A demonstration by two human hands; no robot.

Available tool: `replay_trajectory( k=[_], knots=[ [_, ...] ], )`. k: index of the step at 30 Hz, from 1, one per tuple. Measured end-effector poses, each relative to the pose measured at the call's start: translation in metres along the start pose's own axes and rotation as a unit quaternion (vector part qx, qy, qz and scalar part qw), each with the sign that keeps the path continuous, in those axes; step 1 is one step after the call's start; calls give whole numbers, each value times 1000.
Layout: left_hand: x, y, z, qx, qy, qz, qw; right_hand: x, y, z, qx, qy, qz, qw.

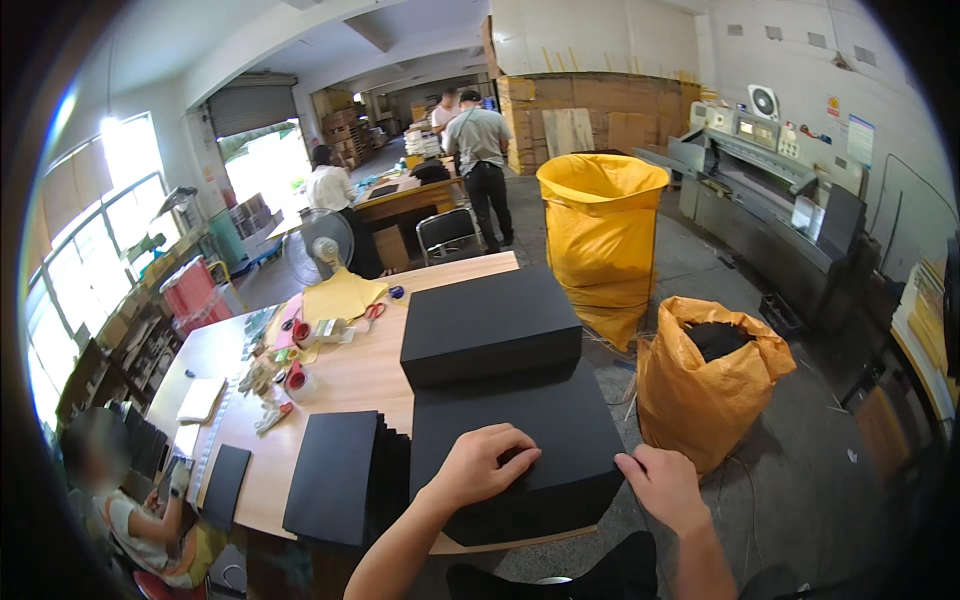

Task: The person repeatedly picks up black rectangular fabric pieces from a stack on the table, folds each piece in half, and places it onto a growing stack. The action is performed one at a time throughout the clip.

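Observation:
A low stack of black sheets point(515, 420) lies in front of me on the wooden table. My left hand point(487, 463) rests on its top with the fingers curled in and the thumb beside them; no object shows in it. At the stack's near right corner, my right hand point(662, 487) pinches the edge of a black sheet; how many layers it grips is hidden. Behind stands a taller black stack point(490, 320). To the left, a fanned pile of black sheets point(332, 470) sits near the table's front edge.
Red-handled scissors point(375, 311), tape rolls point(295, 378) and yellow paper point(342, 294) lie on the table point(385, 380). Right of it stand an orange sack point(705, 400) and a tall yellow sack point(600, 250). A co-worker point(140, 510) sits at left; several people work behind, past a fan point(325, 245).

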State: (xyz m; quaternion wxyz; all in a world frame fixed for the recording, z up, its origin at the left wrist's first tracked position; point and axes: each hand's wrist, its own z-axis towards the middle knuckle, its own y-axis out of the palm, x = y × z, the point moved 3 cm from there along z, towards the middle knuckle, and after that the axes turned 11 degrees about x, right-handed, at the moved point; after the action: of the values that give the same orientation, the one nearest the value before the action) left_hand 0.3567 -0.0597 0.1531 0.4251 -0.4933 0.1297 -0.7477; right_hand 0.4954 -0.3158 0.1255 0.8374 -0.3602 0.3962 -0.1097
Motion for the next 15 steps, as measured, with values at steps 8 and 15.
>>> replay_trajectory(
  k=[8, 15],
  knots=[
    [6, -6, -3, 85, 34, -33, 995, -53, 13, 37, 167, -34, 76, 983],
    [4, -8, -2, 48, 8, -65, 997, -40, 28, 47, 113, 85, 336, 931]
  ],
)
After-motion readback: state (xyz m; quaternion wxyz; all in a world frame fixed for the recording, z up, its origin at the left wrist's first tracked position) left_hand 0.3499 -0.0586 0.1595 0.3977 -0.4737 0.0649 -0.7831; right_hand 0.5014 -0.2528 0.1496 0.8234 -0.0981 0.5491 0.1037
